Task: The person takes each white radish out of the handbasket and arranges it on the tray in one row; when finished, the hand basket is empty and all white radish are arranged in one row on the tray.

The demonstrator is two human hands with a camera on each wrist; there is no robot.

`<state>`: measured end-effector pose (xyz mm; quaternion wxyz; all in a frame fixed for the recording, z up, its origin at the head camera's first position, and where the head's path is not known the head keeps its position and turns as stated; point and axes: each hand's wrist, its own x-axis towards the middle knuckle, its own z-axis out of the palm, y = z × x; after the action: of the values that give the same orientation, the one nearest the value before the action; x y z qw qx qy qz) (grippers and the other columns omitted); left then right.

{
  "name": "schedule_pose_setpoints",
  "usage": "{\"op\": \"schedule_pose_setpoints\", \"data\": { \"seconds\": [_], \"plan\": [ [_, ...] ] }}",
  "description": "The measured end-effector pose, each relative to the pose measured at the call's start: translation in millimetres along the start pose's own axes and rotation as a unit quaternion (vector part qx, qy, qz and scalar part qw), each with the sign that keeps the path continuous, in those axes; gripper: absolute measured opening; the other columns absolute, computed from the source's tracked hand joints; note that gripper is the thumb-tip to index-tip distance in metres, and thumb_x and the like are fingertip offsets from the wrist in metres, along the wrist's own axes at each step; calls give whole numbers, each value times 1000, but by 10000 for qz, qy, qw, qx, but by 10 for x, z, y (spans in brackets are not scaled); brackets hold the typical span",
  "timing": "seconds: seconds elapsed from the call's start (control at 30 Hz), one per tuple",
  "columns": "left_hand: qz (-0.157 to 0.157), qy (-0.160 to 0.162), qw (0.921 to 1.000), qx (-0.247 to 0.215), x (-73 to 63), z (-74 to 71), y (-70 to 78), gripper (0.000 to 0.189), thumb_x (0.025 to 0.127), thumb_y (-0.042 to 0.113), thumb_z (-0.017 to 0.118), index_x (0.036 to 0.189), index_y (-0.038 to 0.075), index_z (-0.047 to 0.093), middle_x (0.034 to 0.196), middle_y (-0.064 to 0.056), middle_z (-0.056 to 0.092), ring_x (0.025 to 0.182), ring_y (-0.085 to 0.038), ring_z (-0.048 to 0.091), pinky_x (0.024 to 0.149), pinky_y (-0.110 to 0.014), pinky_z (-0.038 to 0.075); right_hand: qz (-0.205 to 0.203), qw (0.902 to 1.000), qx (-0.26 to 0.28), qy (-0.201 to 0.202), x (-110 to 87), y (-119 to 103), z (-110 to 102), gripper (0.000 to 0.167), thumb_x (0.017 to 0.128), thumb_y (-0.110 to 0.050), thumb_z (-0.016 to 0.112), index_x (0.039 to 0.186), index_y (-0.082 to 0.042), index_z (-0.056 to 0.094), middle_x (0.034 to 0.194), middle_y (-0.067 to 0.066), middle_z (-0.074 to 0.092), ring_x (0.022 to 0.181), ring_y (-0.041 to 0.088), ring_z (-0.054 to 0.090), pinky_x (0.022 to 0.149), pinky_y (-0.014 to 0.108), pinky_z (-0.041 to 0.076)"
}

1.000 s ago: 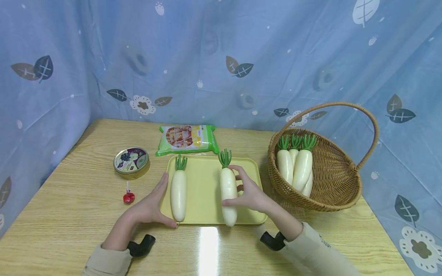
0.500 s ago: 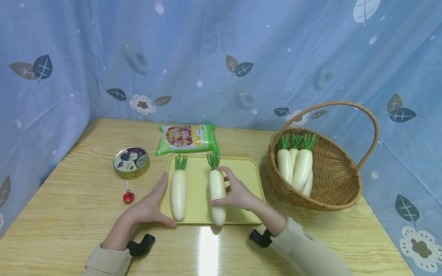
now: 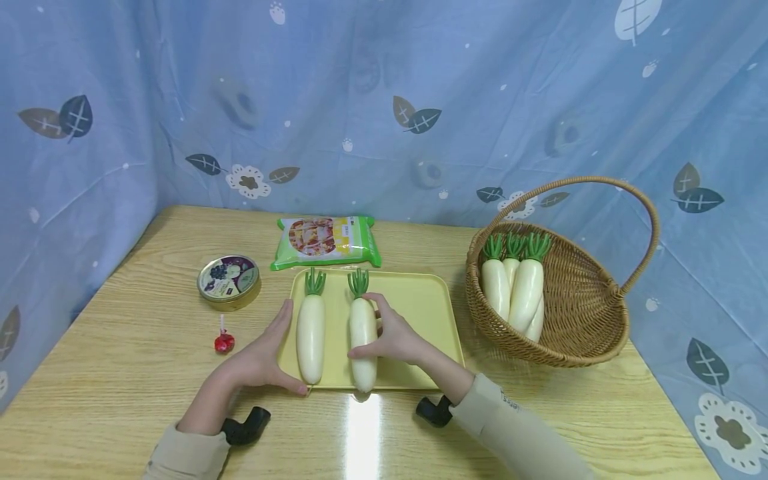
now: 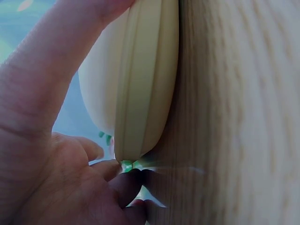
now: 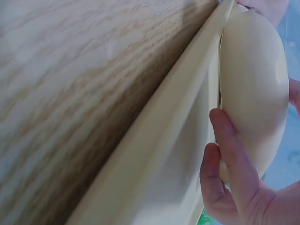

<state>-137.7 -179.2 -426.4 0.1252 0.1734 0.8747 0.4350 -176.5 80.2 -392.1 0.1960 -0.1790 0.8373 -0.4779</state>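
My right hand (image 3: 396,339) grips a white radish (image 3: 363,347) with a green top, thumb on its near side and fingers round its far side. The radish is over the middle of the yellow tray (image 3: 420,320), its tip overlapping the near rim. In the right wrist view the radish (image 5: 255,79) lies along the tray edge (image 5: 154,122). A second white radish (image 3: 311,340) lies along the tray's left side. Beside it my left hand (image 3: 258,363) rests at the tray's near left corner, fingers extended along the left rim and thumb at the front rim (image 4: 140,84).
A wicker basket (image 3: 576,300) with a tall handle stands at the right, holding several white radishes (image 3: 527,290). Behind the tray lies a green-edged food packet (image 3: 327,241). A round tin (image 3: 229,281) and a red lollipop (image 3: 225,343) are at the left. A blue curtain (image 3: 360,133) hangs behind.
My right hand has moved the gripped radish leftward across the tray, closer to the other radish. The left hand has stayed at the tray's corner.
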Motion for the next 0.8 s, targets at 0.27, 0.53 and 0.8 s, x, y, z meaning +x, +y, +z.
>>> {"op": "schedule_pose_setpoints", "data": {
  "seconds": [0.27, 0.53, 0.8],
  "plan": [
    [13, -1, 10000, -10, 5, 3, -19, 146, 48, 44, 88, 142, -1, -14, 148, -24, -13, 135, -40, -5, 106, -56, 8, 258, 9996, 70, 6, 71, -8, 58, 96, 66, -21, 82, 140, -13, 22, 109, 17, 51, 86, 23, 59, 64, 32, 51],
    [35, 6, 10000, 23, 11, 4, -36, 146, 47, 44, 87, 143, -1, -14, 148, -25, -13, 135, -41, -5, 105, -57, 9, 95, 9998, -105, 125, 162, -60, 148, 99, 64, -22, 83, 140, -10, 21, 107, 11, 53, 92, 20, 55, 71, 31, 49],
    [87, -4, 10000, 20, 19, 7, -22, 145, 48, 44, 87, 142, -4, -13, 147, -27, -13, 134, -43, -4, 105, -57, 9, -73, 9991, -365, 201, 254, -100, 257, 97, 63, -22, 85, 139, -11, 27, 114, 14, 47, 98, 22, 53, 76, 30, 48]
  ]
}}
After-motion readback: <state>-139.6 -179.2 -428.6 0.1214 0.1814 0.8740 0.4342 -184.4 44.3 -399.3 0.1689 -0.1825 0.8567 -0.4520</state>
